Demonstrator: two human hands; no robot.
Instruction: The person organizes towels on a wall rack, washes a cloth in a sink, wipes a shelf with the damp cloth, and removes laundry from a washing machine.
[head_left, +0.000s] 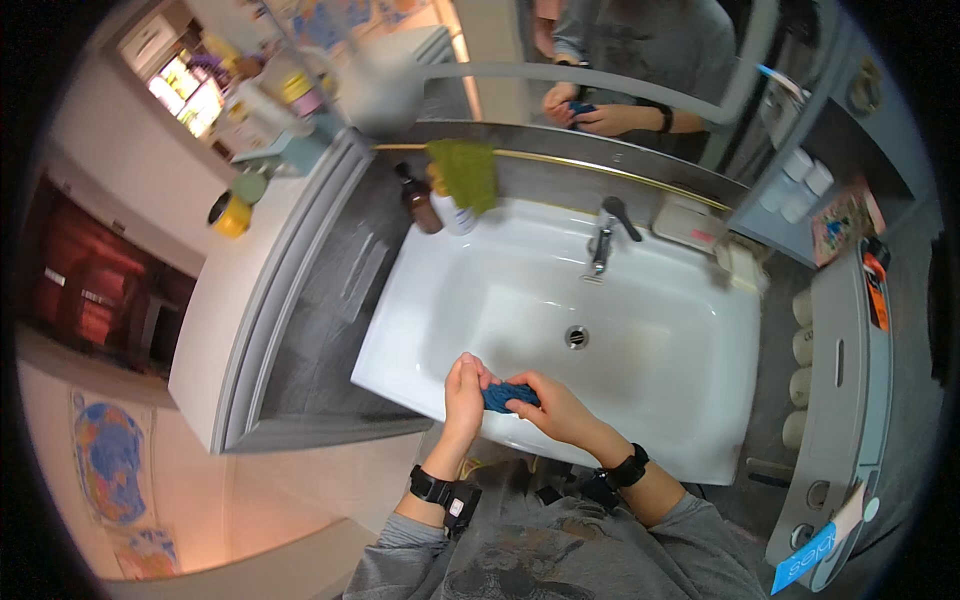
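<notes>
A bunched dark blue cloth (508, 397) is held between my two hands above the front rim of a white sink (465, 300). My left hand (466, 386) grips its left end, fingers curled. On the other end my right hand (546, 405) is closed, thumb and fingers around the cloth. The chrome faucet (602, 244) with a dark lever stands at the back of the basin, apart from both hands. In the basin's middle the metal drain (577, 337) shows.
A brown pump bottle (420, 202), a white bottle (456, 216) and a green cloth (466, 172) stand at the sink's back left corner. Soap (742, 266) lies at the back right. A countertop (225, 300) borders the left, a gray organizer (825, 360) the right; a mirror (637, 45) is behind.
</notes>
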